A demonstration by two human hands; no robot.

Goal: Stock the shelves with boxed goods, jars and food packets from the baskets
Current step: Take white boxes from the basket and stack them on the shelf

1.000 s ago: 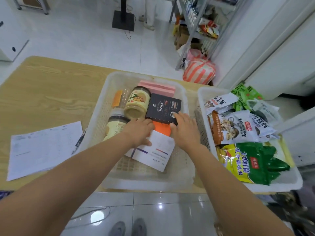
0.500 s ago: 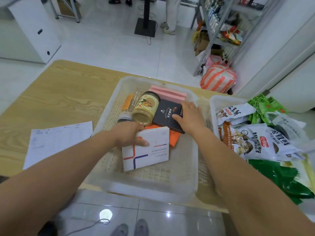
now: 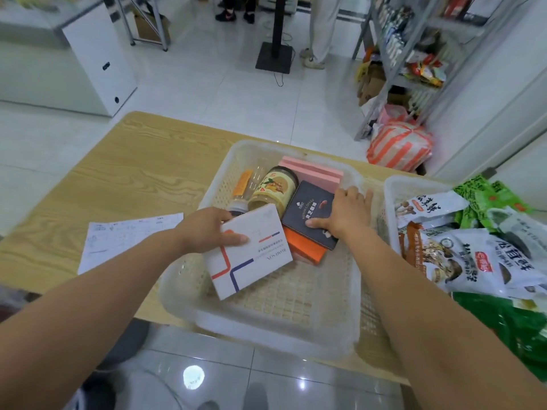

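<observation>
Risen, white box [image 3: 248,253] is tilting, gripped by my left hand [image 3: 204,232]; right hand [image 3: 347,211] is clasping dark box [image 3: 306,210]; I'm lifting level.

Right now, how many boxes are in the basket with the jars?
4: white box in the left hand, black box under the right hand, orange box beneath them, pink box behind; the pink may be two stacked.

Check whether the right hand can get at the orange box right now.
Probably not directly. The dark box lies on top of the orange box, leaving only its near end showing, and the right hand grips that dark box. The left hand holds the white box beside it.
</observation>
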